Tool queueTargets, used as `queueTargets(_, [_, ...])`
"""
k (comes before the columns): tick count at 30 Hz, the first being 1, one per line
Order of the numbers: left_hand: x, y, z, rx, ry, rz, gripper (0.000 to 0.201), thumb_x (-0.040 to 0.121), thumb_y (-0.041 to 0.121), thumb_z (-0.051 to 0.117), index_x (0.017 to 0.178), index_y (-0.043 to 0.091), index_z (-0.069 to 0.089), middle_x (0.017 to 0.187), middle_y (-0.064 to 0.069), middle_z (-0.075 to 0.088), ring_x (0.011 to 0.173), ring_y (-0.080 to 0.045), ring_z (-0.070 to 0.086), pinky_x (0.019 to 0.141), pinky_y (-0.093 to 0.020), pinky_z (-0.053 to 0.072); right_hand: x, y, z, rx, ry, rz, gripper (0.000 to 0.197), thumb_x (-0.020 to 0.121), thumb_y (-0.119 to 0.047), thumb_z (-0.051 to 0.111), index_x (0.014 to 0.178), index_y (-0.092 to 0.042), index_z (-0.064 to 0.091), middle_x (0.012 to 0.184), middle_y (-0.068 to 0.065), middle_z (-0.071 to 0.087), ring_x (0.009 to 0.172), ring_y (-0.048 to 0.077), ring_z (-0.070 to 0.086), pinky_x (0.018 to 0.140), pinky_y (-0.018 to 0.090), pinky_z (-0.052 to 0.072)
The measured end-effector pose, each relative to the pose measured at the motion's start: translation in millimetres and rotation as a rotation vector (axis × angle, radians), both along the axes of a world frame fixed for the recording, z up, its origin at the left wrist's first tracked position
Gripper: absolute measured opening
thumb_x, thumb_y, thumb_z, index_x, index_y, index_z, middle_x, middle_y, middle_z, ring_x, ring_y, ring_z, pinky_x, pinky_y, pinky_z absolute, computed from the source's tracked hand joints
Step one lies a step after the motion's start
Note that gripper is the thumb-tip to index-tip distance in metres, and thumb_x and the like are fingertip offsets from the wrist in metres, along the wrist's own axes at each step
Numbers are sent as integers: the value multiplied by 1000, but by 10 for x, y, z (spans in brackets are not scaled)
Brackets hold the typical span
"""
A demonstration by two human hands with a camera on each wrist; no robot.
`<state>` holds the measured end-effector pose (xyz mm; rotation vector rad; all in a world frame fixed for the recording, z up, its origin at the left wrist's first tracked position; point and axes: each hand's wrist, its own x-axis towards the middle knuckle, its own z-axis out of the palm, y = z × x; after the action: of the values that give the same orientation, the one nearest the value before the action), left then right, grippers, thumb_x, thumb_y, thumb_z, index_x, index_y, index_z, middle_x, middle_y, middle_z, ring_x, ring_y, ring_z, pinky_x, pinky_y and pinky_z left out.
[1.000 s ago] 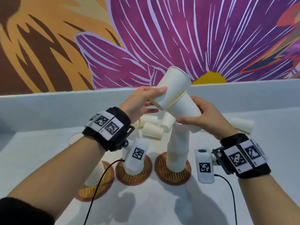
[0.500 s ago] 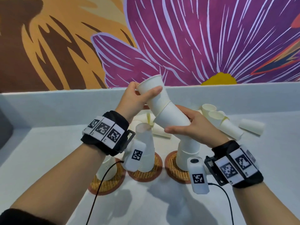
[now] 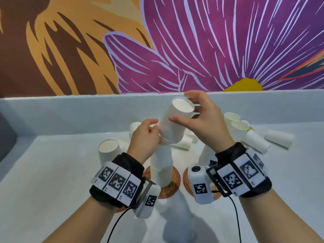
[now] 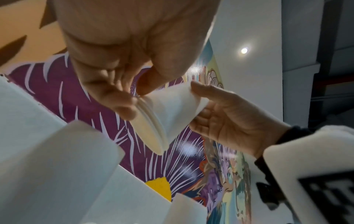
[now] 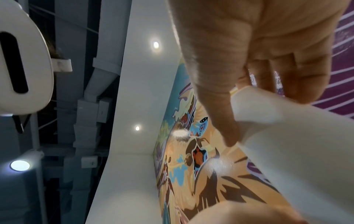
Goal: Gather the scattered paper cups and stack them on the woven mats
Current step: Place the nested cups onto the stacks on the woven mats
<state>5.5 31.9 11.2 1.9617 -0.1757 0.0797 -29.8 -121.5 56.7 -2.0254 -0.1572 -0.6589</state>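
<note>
A white paper cup [image 3: 172, 127] hangs mouth down, tilted, just above the middle stack of cups [image 3: 162, 165] on a woven mat [image 3: 174, 181]. My left hand [image 3: 155, 131] pinches its rim at the lower left. My right hand [image 3: 196, 111] holds the upturned base, thumb on the side wall. The left wrist view shows the cup [image 4: 172, 109] with layered rims, left fingers [image 4: 124, 109] on the rim. In the right wrist view my thumb and fingers [image 5: 298, 84] clasp the cup [image 5: 287, 136].
An upside-down cup [image 3: 108, 151] tops the left stack. The right mat [image 3: 187, 181] and its stack [image 3: 206, 153] are partly hidden by my right wrist. Loose cups [image 3: 239, 127] lie at the back right, one [image 3: 278, 138] on its side; more lie behind the stacks [image 3: 135, 127].
The held cup has turned from tilted mouth-up by the right stack to mouth-down over the middle stack. My right hand left the right stack and now holds the cup's base.
</note>
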Motion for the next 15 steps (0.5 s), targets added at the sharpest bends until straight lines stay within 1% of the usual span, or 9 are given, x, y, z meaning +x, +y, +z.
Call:
queueTargets(2, [12, 17, -65, 114, -45, 15, 30, 96, 14, 43, 122, 17, 58, 117, -7, 60, 102, -22, 58, 81, -27, 43, 55, 100, -76, -37, 24, 45, 57, 68, -27, 81, 118, -19, 54, 112, -9, 57, 102, 11, 56, 85, 23, 50])
queueTargets(5, [16, 35, -129, 179, -51, 27, 33, 94, 8, 42, 120, 13, 60, 123, -8, 58, 105, -21, 56, 81, -24, 39, 155, 188, -342, -96, 133, 72, 56, 72, -21, 78, 122, -19, 53, 122, -5, 56, 111, 10, 51, 97, 26, 44])
queueTargets(7, [25, 52, -141, 231, -11, 4, 35, 93, 4, 39, 119, 13, 61, 122, -6, 61, 107, -20, 55, 82, -22, 37, 199, 218, -527, -165, 237, 104, 59, 75, -22, 75, 128, -21, 49, 130, -3, 52, 119, 11, 47, 103, 24, 38])
queueTargets(10, [69, 62, -110, 302, 30, -27, 38, 92, 2, 38, 120, 11, 62, 122, -7, 62, 107, -20, 54, 82, -21, 35, 257, 271, -704, -365, 435, 208, 68, 81, -26, 69, 141, -26, 36, 138, 4, 46, 127, 20, 44, 106, 30, 34])
queueTargets(12, [118, 71, -31, 337, 59, -31, 37, 93, 3, 38, 120, 11, 62, 123, -7, 62, 111, -22, 54, 83, -21, 36, 278, 290, -754, -452, 484, 251, 72, 85, -32, 64, 146, -29, 26, 140, 8, 44, 128, 24, 43, 106, 34, 35])
queueTargets(13, [148, 95, 28, 345, 64, -34, 34, 94, 5, 39, 118, 11, 63, 122, -7, 62, 112, -23, 56, 84, -22, 38, 280, 288, -751, -450, 494, 263, 72, 86, -38, 61, 147, -29, 24, 144, 7, 42, 130, 23, 41, 107, 33, 35])
queueTargets(14, [182, 126, 103, 347, 60, -47, 31, 94, 7, 41, 114, 12, 64, 120, -7, 64, 110, -23, 58, 86, -24, 41, 280, 273, -725, -405, 504, 268, 72, 86, -45, 58, 147, -27, 24, 146, 5, 39, 132, 21, 40, 106, 31, 34])
queueTargets(15, [222, 166, 196, 344, 52, -66, 27, 94, 10, 44, 110, 13, 65, 116, -7, 65, 105, -24, 60, 86, -27, 44, 279, 250, -677, -323, 515, 261, 71, 87, -51, 54, 146, -24, 28, 147, 2, 40, 132, 18, 41, 103, 28, 35])
